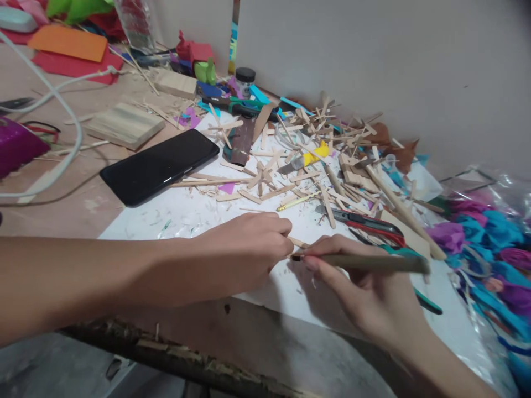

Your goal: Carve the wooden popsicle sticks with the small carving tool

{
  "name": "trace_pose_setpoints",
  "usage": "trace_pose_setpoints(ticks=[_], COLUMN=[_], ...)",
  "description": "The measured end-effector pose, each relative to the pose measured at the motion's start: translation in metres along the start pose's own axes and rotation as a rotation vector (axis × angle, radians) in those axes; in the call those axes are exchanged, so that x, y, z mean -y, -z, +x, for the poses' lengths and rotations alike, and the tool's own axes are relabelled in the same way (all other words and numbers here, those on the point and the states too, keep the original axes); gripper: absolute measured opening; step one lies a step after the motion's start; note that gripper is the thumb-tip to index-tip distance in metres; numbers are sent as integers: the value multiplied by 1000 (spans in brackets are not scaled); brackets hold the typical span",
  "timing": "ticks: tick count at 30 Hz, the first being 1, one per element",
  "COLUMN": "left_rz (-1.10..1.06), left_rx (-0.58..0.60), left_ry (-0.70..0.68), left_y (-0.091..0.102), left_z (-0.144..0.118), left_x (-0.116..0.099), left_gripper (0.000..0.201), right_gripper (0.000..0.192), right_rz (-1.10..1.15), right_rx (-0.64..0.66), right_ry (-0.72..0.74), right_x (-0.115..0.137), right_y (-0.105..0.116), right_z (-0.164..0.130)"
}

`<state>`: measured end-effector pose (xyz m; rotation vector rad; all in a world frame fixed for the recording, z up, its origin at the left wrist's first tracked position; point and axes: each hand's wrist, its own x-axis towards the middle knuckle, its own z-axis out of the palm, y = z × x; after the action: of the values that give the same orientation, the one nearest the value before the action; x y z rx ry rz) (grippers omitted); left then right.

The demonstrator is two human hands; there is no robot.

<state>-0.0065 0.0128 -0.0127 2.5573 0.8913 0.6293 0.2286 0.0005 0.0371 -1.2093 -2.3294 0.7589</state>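
Observation:
Over the white paper, my left hand is closed with its fingers curled under. A short length of thin wooden stick shows between it and my right fingers; the rest is hidden. My right hand pinches a tool with a long brownish handle near its dark front end. That end points at my left fingers, and its working tip cannot be made out. Small shavings lie below the hands. Just behind my right hand are a red and black utility knife and a teal-handled tool.
A black phone lies left of a heap of craft sticks. Among these sits a yellow-handled knife. Wood blocks and a white cable are at left, coloured crepe paper at right. The table's rough edge runs in front.

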Motion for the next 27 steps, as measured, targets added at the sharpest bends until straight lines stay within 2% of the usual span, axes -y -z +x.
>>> trace_pose_setpoints(ticks=[6,14,18,21,27], left_rz=[-8,17,48,36,-13], left_rx=[54,13,20,-4,-23], left_ry=[-12,-24,-9,10,26], left_y=[1,-3,0,2,4], left_z=[2,0,1,0,-2], left_x=[1,1,-2,-3,-5], left_gripper=[22,28,32,32,32], right_gripper=[15,15,25,29,17], right_rz=[6,95,242,332,727], right_rx=[-12,-11,-79,-139,-118], right_ry=[-30,-82,-209,-247,-343], right_x=[0,-5,-11,-18,-30], right_y=[-1,-1,-5,-11,-19], right_z=[1,-1,-3,-7,-14])
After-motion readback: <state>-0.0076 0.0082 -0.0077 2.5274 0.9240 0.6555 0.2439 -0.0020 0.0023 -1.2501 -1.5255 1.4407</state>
